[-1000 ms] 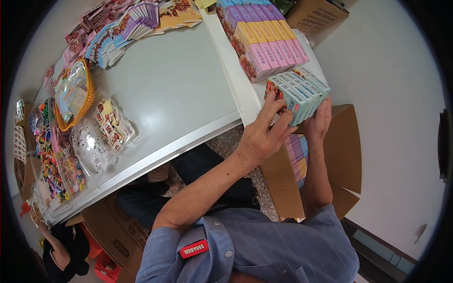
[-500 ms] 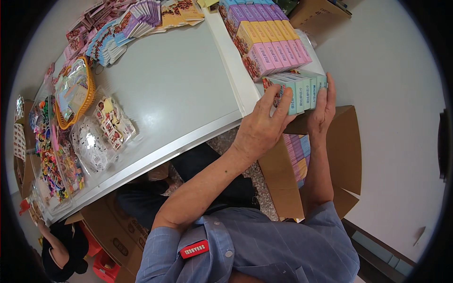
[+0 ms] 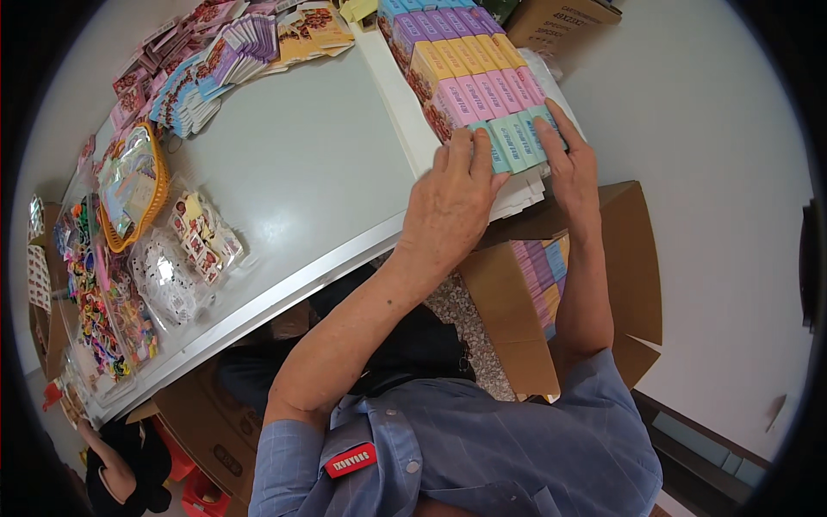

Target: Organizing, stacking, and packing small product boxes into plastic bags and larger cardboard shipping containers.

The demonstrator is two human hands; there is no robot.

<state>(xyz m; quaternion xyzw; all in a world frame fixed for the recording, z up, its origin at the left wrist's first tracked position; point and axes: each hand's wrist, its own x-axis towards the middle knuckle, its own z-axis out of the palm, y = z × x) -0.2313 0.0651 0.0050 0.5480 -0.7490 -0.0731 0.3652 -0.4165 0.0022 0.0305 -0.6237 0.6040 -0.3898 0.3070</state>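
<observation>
A row of small mint-green boxes [image 3: 519,143] lies against the near end of a block of boxes, level with the pink boxes [image 3: 488,95]. My left hand [image 3: 457,198] grips the left end of the green row, its fingers over the leftmost box. At the opposite end my right hand [image 3: 573,168] presses its thumb and fingers on the last box, so the row sits between both hands. Beyond the pink row come yellow boxes [image 3: 467,58], then purple boxes [image 3: 441,26] and blue ones. White sheets or flaps stick out beneath the green row.
Below the table edge stands an open cardboard carton [image 3: 508,323] holding colourful boxes [image 3: 541,269]. On the left of the grey table [image 3: 301,172] are a yellow basket [image 3: 161,185], bags of small parts and fanned flat packs [image 3: 194,95]. Another person [image 3: 129,457] is at lower left.
Both hands have brought the green row forward and left, from tilted at the table edge to flush against the pink row. The hands stay at its two ends.
</observation>
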